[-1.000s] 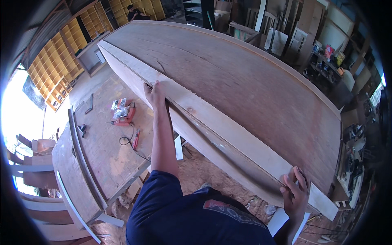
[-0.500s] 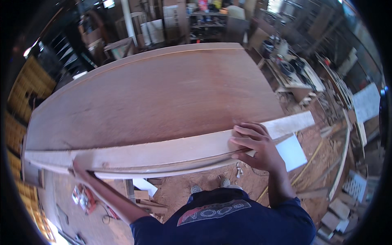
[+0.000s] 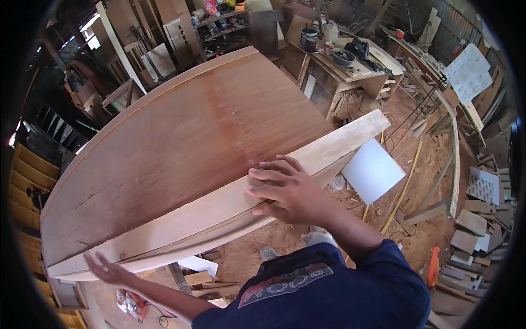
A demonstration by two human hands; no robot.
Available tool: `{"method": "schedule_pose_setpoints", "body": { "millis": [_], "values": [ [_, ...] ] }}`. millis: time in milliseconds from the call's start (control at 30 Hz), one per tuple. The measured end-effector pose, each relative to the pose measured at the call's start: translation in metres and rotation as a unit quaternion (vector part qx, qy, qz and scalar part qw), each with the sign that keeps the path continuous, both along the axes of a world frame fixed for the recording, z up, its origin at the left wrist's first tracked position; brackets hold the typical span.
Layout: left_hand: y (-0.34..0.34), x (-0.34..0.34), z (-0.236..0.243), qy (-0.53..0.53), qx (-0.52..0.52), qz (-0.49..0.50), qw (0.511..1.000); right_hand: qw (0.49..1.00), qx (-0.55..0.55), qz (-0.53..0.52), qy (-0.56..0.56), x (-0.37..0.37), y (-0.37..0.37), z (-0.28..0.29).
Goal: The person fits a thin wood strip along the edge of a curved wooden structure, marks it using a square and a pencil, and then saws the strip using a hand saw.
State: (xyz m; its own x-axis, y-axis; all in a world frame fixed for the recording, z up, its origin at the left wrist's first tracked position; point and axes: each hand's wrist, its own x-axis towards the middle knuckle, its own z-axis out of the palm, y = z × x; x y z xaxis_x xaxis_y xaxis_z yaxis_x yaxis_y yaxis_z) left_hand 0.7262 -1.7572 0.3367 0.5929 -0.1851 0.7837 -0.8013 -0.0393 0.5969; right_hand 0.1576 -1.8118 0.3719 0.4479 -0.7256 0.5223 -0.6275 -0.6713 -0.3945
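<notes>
A long pale wooden plank [image 3: 181, 225] lies along the near edge of a large brown wooden panel [image 3: 181, 126]. Its right end sticks out past the panel's side. My right hand [image 3: 290, 189] grips the plank near its middle, fingers across the top face and thumb at the near edge. Beside the plank's left end is my left hand [image 3: 109, 272], open with its fingers spread. Whether those fingertips touch the wood I cannot tell. Below the plank runs a curved pale edge [image 3: 219, 240].
A cluttered workbench [image 3: 350, 66] with tubs stands beyond the panel to the right. A white square board [image 3: 373, 171] is near the plank's right end. Wood offcuts [image 3: 466, 241] pile up at far right, and shavings cover the floor. Yellow slatted panels [image 3: 27, 181] stand at left.
My view has turned right, so the plank and panel appear more slanted. My left hand has come off the plank's left part and opened. The right hand stays on the plank.
</notes>
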Motion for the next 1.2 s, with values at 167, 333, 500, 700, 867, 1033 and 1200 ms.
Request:
{"method": "schedule_pose_setpoints", "body": {
  "millis": [167,333,500,700,867,1033,1200],
  "values": [
    [-0.008,-0.26,0.039,-0.079,0.172,-0.389,0.902,0.998,-0.002,0.055,0.007,-0.017,-0.004,-0.002],
    [-0.031,-0.393,0.04,-0.176,0.243,-0.381,0.875,0.978,0.034,0.183,-0.095,-0.102,-0.005,0.019],
    [-0.036,-0.404,0.022,-0.192,0.189,-0.29,0.918,0.996,0.017,0.018,-0.083,-0.249,-0.019,0.014],
    [-0.045,-0.421,0.017,-0.161,0.175,-0.26,0.936,0.997,0.016,-0.075,-0.028,-0.347,-0.035,-0.001],
    [-0.046,-0.42,0.008,-0.16,0.164,-0.238,0.944,0.994,0.045,-0.037,-0.09,-0.363,-0.048,-0.023],
    [-0.052,-0.419,0.002,-0.15,0.164,-0.243,0.944,0.992,0.036,-0.023,-0.123,-0.362,-0.051,-0.032],
    [-0.053,-0.419,0.001,-0.164,0.145,-0.235,0.947,0.992,0.029,-0.028,-0.122,-0.36,-0.051,-0.033]
  ]
}}
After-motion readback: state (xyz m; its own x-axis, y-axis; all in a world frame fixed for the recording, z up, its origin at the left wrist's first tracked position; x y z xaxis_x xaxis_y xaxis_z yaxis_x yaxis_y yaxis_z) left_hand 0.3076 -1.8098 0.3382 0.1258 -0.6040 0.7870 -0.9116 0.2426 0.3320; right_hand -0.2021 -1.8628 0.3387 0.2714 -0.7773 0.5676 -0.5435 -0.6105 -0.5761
